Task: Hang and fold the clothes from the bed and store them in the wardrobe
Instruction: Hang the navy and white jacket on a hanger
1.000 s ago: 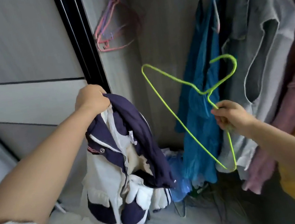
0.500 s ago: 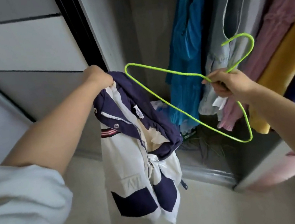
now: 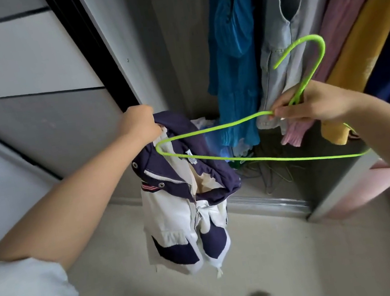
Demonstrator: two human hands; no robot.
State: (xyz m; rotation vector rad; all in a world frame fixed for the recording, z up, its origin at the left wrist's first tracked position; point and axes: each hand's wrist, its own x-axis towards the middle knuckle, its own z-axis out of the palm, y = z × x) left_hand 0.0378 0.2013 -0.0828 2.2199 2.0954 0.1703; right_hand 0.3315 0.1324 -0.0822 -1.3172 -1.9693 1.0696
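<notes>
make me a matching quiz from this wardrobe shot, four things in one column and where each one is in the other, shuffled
Things:
1. green hanger
2. navy and white jacket
3. teal garment
4. yellow garment

Places:
A. hanging in the wardrobe, right of the pink garment
B. held up by the left hand
C. held at its neck by the right hand
D. hanging in the wardrobe, left of the pale grey-blue garment

Pairs: 1-C, 2-B, 3-D, 4-A
</notes>
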